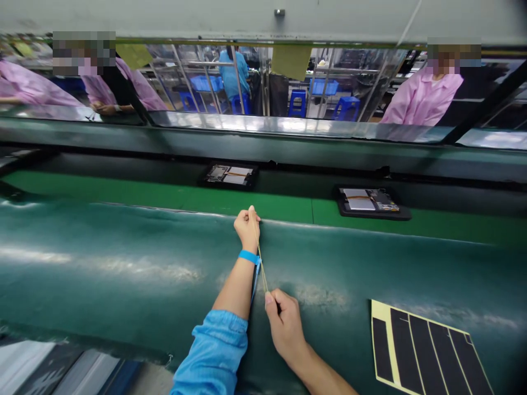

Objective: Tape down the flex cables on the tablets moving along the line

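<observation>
My left hand point(247, 227), with a blue band point(249, 257) around its wrist, is raised at the near edge of the green belt. Its fingers are closed on one end of a thin yellowish elastic strand point(262, 262). Nearer to me and slightly to the right, my right hand point(284, 323) pinches the other end between thumb and forefinger. The strand is stretched taut between both hands. At the lower right, a yellow sheet with black strips point(428, 351) lies on the dark green mat point(123, 274).
Two opened devices, one left of centre point(230, 175) and one on the right point(366, 201), rest in black trays on the green belt point(284, 206). Across the line, behind a transparent partition, are people in pink and blue clothing. A grey panel point(185, 19) spans the top.
</observation>
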Motion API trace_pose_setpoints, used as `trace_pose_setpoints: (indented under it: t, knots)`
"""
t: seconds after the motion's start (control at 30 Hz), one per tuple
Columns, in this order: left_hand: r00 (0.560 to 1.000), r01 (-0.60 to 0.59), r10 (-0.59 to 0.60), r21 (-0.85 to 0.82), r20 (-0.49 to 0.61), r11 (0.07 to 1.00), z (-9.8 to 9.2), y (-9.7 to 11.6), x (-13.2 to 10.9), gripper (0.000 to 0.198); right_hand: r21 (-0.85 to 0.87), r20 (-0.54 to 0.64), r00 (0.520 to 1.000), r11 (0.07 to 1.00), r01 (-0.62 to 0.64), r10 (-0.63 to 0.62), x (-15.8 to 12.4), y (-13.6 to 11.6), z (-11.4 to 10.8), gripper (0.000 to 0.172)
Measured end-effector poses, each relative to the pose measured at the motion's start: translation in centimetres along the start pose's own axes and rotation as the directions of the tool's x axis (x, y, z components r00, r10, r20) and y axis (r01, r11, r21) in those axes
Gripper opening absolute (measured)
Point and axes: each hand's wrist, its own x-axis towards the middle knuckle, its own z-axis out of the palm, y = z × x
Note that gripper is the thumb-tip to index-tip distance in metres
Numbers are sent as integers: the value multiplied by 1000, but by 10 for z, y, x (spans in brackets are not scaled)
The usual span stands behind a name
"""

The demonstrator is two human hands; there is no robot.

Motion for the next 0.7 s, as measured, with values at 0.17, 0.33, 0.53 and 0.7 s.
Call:
trace_pose_setpoints:
  t: [0.17,0.33,0.53,0.7]
  knots:
    - [999,34,-34,-18,-18,999,-1,-1,0,54,9,-8,998,998,64,-64,-4,-4,0,40]
    - [997,59,-60,-45,-40,997,-1,2,0,55,-4,-10,996,996,90,-90,-7,-3,2,39]
    - [993,91,-98,-90,-72,992,0,5,-1,53,-15,-15,993,993,116,-116,-6,0,1,39]
    - [989,107,-118,-113,-93,988,0,5,-1,51,-35,-23,992,992,122,-123,-5,3,2,39]
